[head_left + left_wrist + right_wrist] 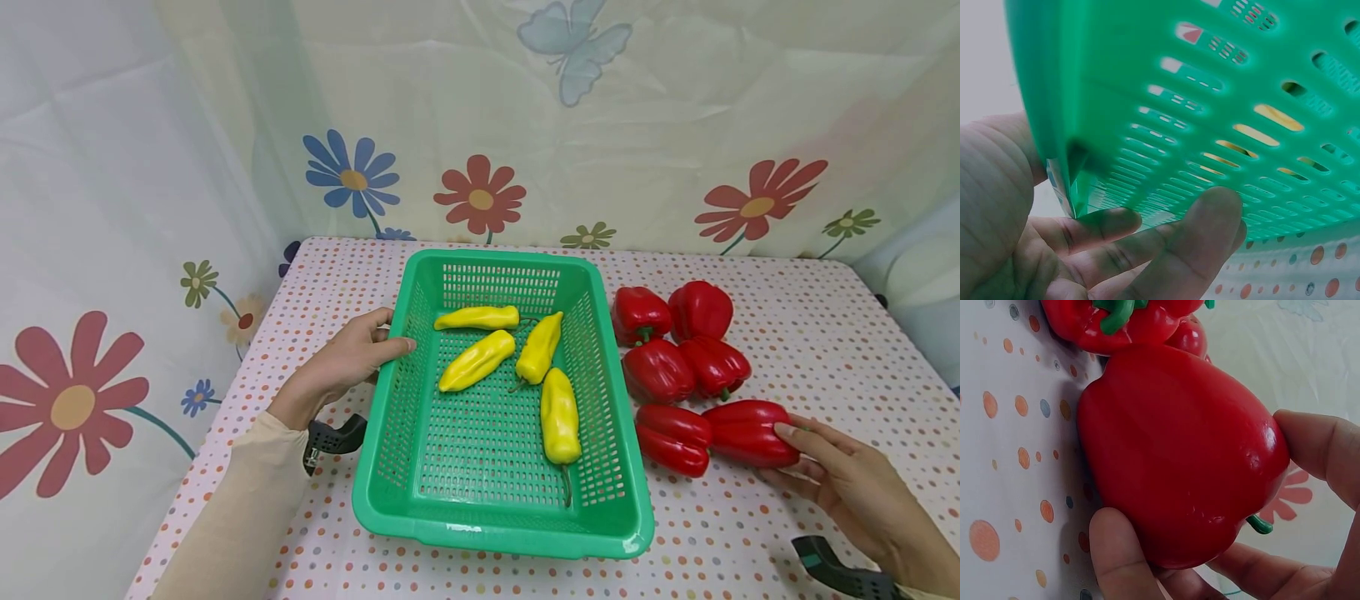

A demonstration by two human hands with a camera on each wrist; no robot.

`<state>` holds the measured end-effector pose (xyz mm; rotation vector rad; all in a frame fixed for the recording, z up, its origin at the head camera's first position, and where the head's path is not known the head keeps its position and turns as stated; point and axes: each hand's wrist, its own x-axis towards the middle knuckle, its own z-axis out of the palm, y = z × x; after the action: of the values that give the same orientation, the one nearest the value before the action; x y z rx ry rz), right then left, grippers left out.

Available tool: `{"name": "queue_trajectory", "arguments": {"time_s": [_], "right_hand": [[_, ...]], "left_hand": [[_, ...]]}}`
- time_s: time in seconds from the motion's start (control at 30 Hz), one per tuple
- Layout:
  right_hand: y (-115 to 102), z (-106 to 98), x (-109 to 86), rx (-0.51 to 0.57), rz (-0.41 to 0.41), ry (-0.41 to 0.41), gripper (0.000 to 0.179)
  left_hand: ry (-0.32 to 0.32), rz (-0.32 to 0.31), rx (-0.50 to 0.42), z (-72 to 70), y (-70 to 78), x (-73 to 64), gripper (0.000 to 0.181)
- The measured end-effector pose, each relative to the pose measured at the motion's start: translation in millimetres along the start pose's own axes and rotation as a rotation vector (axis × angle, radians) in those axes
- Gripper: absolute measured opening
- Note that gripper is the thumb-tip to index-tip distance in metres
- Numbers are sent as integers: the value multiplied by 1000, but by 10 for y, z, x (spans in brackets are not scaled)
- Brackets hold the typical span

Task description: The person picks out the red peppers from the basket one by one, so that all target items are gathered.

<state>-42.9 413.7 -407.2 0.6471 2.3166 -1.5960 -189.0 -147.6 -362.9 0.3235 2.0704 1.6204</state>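
Observation:
My left hand [348, 358] grips the left rim of a green plastic basket [502, 540], thumb over the edge. In the left wrist view its fingers [1204, 231] lie against the slotted outer wall. Inside the basket are several yellow peppers [477, 361], lying apart on the perforated floor. To the right, my right hand [855, 479] holds a red bell pepper [752, 433] by its near end. The right wrist view shows thumb and fingers spread around this pepper [1179, 450], its green stem poking out between them.
More red bell peppers [658, 371] sit in a cluster close to the basket's right side. A dotted cloth [810, 333] covers the table. Behind it hangs a flower-print curtain [645, 125], which also runs along the left side.

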Motion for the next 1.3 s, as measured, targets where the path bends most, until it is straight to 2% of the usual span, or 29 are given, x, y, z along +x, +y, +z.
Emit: {"name": "queue_trajectory", "arguments": {"time_s": [0.33,0.9,1.3], "right_hand": [[-25,-1,-32,-40,15,-14,79],[-51,-3,-37,-99,11,90,78],[-58,-10,-52,-127,9,108,78]], "left_hand": [[6,-7,5,-3,4,0,43],[10,-11,10,2,7,-2,43],[14,-10,14,4,9,0,43]]}}
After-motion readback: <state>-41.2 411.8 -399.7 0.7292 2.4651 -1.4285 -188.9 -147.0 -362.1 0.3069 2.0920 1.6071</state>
